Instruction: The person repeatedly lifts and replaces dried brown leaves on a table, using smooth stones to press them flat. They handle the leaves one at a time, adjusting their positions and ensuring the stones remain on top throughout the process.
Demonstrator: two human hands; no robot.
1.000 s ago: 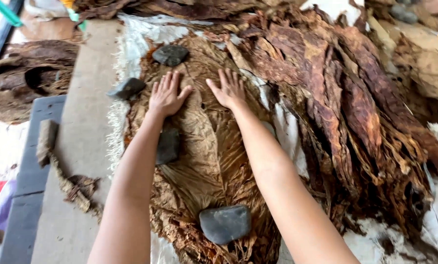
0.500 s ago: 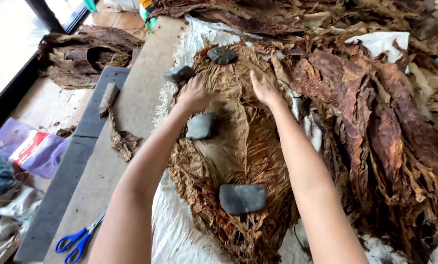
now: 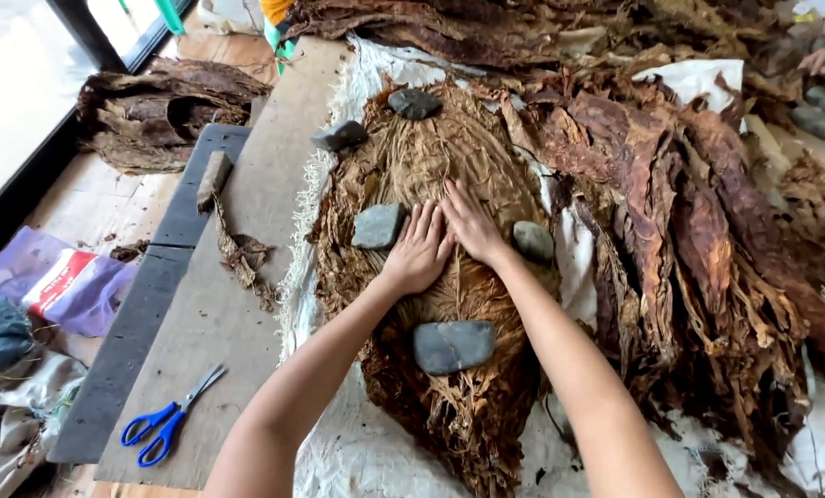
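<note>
My left hand (image 3: 419,251) and right hand (image 3: 469,224) lie flat and open, fingers spread, side by side on the middle of the leaf stack (image 3: 449,184); nothing is gripped. Stones ring the hands: one touching the left fingertips (image 3: 377,225), one just right of the right wrist (image 3: 532,241), a larger one (image 3: 453,345) near the forearms, two more at the far edge (image 3: 414,102) (image 3: 339,136). Risk, as I judge it: the dry leaves look brittle, so hard or sliding pressure could crack them, and a nudged stone could let the edges curl. The stack rests on white cloth (image 3: 366,452) over a board (image 3: 237,332); loose darker leaves (image 3: 689,212) are heaped to the right. Blue scissors (image 3: 168,420) lie at the left, floor clutter beyond.
</note>
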